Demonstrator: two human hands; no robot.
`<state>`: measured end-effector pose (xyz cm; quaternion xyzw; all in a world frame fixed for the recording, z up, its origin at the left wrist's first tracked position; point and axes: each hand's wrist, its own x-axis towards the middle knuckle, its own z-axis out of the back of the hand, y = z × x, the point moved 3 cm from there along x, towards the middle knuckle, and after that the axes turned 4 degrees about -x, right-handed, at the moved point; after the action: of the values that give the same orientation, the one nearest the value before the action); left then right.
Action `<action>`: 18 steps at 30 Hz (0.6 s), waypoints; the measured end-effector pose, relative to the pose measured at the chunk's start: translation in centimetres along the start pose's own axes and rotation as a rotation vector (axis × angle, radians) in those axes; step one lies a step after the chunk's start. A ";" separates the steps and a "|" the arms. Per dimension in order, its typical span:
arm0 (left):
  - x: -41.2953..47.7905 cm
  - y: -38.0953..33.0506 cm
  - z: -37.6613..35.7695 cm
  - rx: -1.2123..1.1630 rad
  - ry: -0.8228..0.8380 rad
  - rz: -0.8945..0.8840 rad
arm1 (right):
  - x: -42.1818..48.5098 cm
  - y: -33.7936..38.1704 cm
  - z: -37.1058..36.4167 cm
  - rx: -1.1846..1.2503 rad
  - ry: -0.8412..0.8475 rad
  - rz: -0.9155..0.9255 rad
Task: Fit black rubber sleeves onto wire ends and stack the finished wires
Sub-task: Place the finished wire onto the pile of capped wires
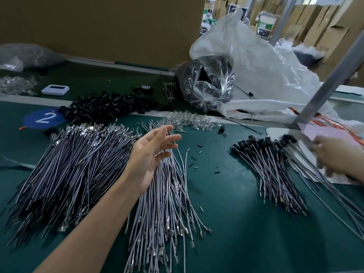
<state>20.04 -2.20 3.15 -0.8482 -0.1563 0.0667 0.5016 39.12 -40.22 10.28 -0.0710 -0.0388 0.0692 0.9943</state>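
My left hand [151, 154] hovers palm up, fingers spread and straight, above the loose pile of grey wires [165, 198] in the middle of the green table. A larger fan of grey and black wires [69, 170] lies to its left. Behind them is a heap of black rubber sleeves [110, 105]. At the right lies the stack of finished wires [271, 170] with black sleeves on their far ends. My right hand [334, 156] is blurred at that stack's right edge, over its wires; whether it holds any wire is unclear.
A clear bag of black parts [206, 83] and a big white plastic bag [266, 71] stand behind. Clear small parts [189, 120] lie mid-table. A grey metal post [325, 85] slants at the right. A white device [55, 89] and a blue "2" sticker [42, 118] sit at the left.
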 end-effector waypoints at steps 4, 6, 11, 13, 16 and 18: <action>-0.1 -0.6 0.4 -0.029 -0.127 -0.122 | -1.4 4.6 -0.7 -0.210 0.061 -0.035; -0.1 -1.0 0.9 -0.001 -0.254 -0.216 | -2.2 7.6 1.3 -0.153 -0.125 -0.005; -0.4 -1.4 1.7 0.139 -0.470 -0.332 | -5.7 19.0 3.5 0.364 -0.166 0.324; -0.4 -1.3 1.8 0.178 -0.478 -0.320 | -6.5 23.1 2.0 0.451 0.090 0.375; -0.2 -0.9 1.7 0.233 -0.456 -0.260 | -7.0 26.9 -0.6 0.345 0.242 0.364; -0.1 -0.7 1.6 0.239 -0.448 -0.233 | -6.8 27.5 -1.6 0.310 0.204 0.336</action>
<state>19.37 -0.58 2.99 -0.7234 -0.3509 0.2122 0.5555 28.92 -14.42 4.18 0.0700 0.0852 0.2311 0.9666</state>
